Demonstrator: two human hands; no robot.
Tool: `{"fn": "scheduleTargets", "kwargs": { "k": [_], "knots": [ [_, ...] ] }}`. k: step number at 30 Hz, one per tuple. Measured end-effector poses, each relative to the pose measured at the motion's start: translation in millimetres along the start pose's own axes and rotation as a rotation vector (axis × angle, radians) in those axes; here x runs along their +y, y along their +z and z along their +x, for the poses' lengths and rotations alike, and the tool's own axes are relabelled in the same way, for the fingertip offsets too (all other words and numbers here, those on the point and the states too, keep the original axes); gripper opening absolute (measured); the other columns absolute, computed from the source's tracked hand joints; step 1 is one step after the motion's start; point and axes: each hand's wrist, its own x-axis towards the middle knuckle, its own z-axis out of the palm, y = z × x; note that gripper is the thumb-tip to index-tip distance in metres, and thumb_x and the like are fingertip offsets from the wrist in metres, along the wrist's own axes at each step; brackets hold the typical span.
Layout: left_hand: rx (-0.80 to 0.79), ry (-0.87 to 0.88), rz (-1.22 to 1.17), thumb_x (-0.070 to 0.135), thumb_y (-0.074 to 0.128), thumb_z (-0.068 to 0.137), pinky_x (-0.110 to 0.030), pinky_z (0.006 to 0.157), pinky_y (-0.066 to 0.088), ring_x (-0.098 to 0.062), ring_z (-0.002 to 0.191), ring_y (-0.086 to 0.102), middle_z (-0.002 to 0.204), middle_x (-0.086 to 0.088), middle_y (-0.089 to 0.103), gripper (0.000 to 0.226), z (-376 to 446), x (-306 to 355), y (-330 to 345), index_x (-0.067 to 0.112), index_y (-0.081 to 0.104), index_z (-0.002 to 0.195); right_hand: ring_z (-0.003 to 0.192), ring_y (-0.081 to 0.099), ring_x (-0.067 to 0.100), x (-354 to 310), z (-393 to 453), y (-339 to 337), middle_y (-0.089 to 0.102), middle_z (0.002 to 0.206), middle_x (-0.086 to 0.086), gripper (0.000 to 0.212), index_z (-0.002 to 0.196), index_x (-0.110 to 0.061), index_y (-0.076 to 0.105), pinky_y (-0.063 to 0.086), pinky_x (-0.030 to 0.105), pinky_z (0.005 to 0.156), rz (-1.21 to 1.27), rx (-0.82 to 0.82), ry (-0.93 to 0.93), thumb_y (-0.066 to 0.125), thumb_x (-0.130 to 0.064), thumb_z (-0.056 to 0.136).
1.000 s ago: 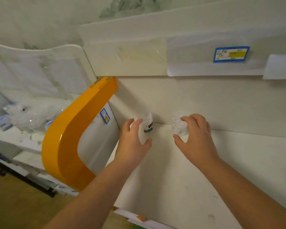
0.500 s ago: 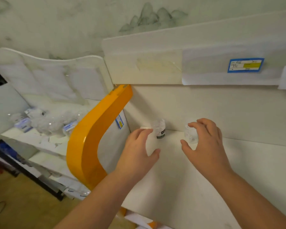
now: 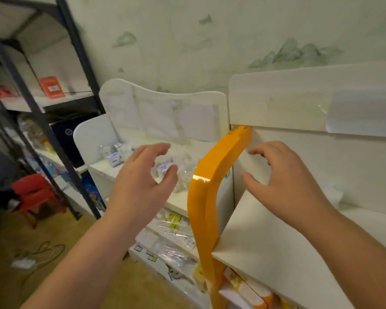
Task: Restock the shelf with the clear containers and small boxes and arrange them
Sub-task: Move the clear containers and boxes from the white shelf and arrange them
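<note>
Hovering empty with fingers loosely spread, left hand (image 3: 140,186) before clear containers (image 3: 183,168), right hand (image 3: 283,181) above white shelf (image 3: 265,246)

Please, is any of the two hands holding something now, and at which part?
Nothing is held. The left hand and the right hand are both in the air with loosely curled, empty fingers.

An orange curved divider (image 3: 206,197) was seen between white shelves (image 3: 265,237). Faint green mountains were painted on the pale wall (image 3: 294,52). A red stool (image 3: 35,192) was seen beside a black rack (image 3: 42,121).
</note>
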Motion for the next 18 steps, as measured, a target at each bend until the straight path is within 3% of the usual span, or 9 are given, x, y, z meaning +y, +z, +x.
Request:
{"fn": "scheduleTargets", "kwargs": {
  "k": [4, 7, 11, 15, 18],
  "knots": [
    [-0.034, -0.113, 0.171, 0.04, 0.059, 0.092, -0.032, 0.097, 0.045, -0.009, 0.123, 0.047, 0.133, 0.019, 0.046, 0.048, 14, -49, -13, 0.037, 0.044, 0.138, 0.109, 0.051, 0.01, -34, 23, 18, 0.053, 0.116, -0.012, 0.039, 0.118, -0.028, 0.057, 0.042, 0.027, 0.095, 0.018, 0.003, -0.09, 0.069, -0.035, 0.082],
    [-0.021, -0.176, 0.222, 0.042, 0.058, 0.092, -0.03, 0.096, 0.043, -0.009, 0.125, 0.046, 0.14, 0.016, 0.045, 0.047, 14, -74, -22, 0.038, 0.045, 0.137, 0.113, 0.05, 0.009, -57, 40, 40, 0.053, 0.117, -0.012, 0.039, 0.119, -0.028, 0.057, 0.04, 0.026, 0.096, 0.05, -0.07, -0.12, 0.069, -0.034, 0.082],
    [-0.014, -0.226, 0.256, 0.043, 0.058, 0.092, -0.032, 0.098, 0.042, -0.009, 0.129, 0.042, 0.142, 0.018, 0.042, 0.049, 15, -115, -33, 0.038, 0.044, 0.139, 0.104, 0.053, 0.007, -86, 63, 78, 0.055, 0.11, -0.014, 0.032, 0.116, -0.03, 0.058, 0.045, 0.027, 0.089, 0.081, -0.149, -0.168, 0.066, -0.034, 0.085],
    [-0.15, -0.247, 0.309, 0.046, 0.062, 0.088, -0.029, 0.102, 0.034, -0.005, 0.135, 0.032, 0.143, 0.021, 0.038, 0.058, 18, -179, -57, 0.041, 0.039, 0.141, 0.104, 0.053, 0.013, -116, 74, 121, 0.056, 0.111, -0.014, 0.035, 0.117, -0.034, 0.055, 0.046, 0.031, 0.085, -0.019, -0.255, -0.174, 0.063, -0.041, 0.084],
    [-0.176, -0.293, 0.332, 0.049, 0.061, 0.088, -0.035, 0.105, 0.037, -0.007, 0.135, 0.034, 0.143, 0.018, 0.04, 0.059, 29, -233, -71, 0.042, 0.038, 0.142, 0.105, 0.051, 0.013, -135, 80, 150, 0.055, 0.111, -0.014, 0.037, 0.119, -0.036, 0.053, 0.041, 0.029, 0.081, -0.131, -0.264, -0.15, 0.06, -0.046, 0.084]
  ]
}}
